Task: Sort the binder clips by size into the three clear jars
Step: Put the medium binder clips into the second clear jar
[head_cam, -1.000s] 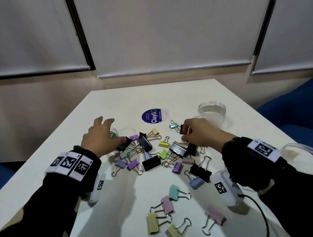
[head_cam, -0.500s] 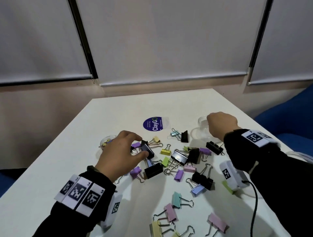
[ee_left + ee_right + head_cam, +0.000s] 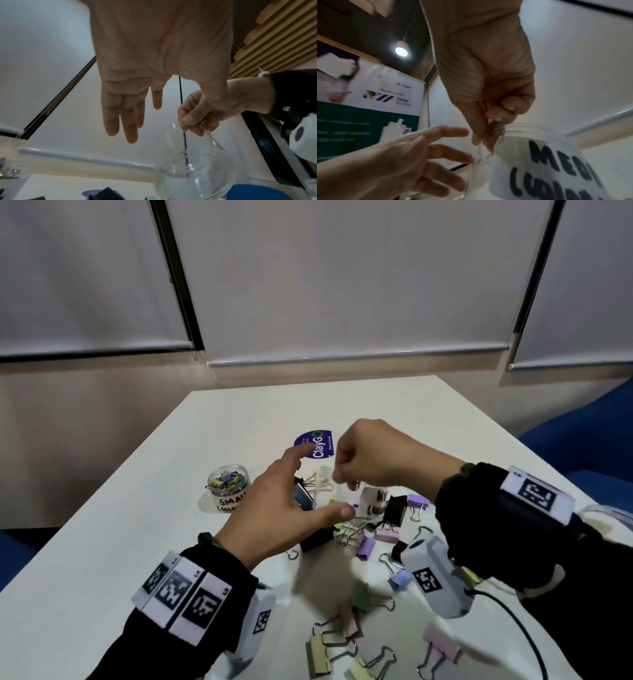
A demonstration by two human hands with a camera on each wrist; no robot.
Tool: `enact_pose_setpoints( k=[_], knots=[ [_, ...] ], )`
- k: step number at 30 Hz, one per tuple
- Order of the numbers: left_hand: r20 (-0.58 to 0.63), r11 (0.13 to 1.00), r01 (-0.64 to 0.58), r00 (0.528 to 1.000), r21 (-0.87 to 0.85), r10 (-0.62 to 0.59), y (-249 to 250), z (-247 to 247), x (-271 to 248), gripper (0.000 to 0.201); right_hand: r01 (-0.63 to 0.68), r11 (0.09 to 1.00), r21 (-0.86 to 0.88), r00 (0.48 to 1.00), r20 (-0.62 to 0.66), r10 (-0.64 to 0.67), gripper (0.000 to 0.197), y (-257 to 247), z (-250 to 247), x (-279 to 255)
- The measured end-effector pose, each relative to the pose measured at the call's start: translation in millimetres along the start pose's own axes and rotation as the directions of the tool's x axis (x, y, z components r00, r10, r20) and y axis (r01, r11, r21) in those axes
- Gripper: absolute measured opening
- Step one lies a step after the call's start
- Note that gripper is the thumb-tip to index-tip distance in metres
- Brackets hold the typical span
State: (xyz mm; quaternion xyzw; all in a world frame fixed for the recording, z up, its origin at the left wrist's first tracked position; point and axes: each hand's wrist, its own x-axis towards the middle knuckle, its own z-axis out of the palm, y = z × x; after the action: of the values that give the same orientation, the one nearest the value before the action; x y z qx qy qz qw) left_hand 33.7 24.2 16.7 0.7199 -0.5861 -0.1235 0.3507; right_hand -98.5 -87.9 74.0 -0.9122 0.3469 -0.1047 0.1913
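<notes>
Jar [image 3: 537, 155]: centre frame, mouth up, tilted.
Right hand [image 3: 376, 458]: pinching jar rim.
Left hand [image 3: 279, 505]: fingers spread, beside it.

We're at a white table [image 3: 144, 542] pushed near a wall of windows with pale roller blinds [image 3: 342, 278] pulled down, dark frames between them. Blue seating [image 3: 579, 436] sits off right. Overhead there's a wooden slat ceiling [image 3: 278, 31], a round ceiling lamp [image 3: 401, 51] glowing, plus a printed poster [image 3: 368, 108].

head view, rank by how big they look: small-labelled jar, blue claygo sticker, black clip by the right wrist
1. Small-labelled jar, largest.
2. Blue ClayGo sticker and black clip: look alike, and the sticker lies farther off, so unranked.
</notes>
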Motion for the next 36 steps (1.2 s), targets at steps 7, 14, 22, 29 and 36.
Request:
enact_pose_setpoints(
  k=[7,14,22,29,36],
  knots=[
    [0.040,0.981,0.084,0.996,-0.177,-0.078,-11,-3,-6,0.074,0.130,0.977,0.167,0.985,0.093,-0.146,0.009,-41,9,-13],
    [0.161,0.916,0.146,0.983,-0.373,-0.091,-33,-20,-18,0.087,0.004,0.972,0.237,0.973,0.224,-0.058,0.030,-16,9,-10],
    [0.350,0.994,0.093,0.934,-0.059,-0.066,-35,-29,-36,0.093,0.231,0.969,0.084,0.871,0.426,-0.245,0.026,-7,35,-34],
    [0.416,0.976,0.051,0.899,0.213,-0.137,-38,-25,-44,0.104,0.249,0.952,0.180,0.858,0.414,-0.303,0.020,-9,48,-35],
    [0.445,0.941,0.052,0.871,0.334,-0.206,-45,-43,-43,0.114,0.111,0.989,0.097,0.972,0.195,-0.128,0.022,20,49,15]
  ],
)
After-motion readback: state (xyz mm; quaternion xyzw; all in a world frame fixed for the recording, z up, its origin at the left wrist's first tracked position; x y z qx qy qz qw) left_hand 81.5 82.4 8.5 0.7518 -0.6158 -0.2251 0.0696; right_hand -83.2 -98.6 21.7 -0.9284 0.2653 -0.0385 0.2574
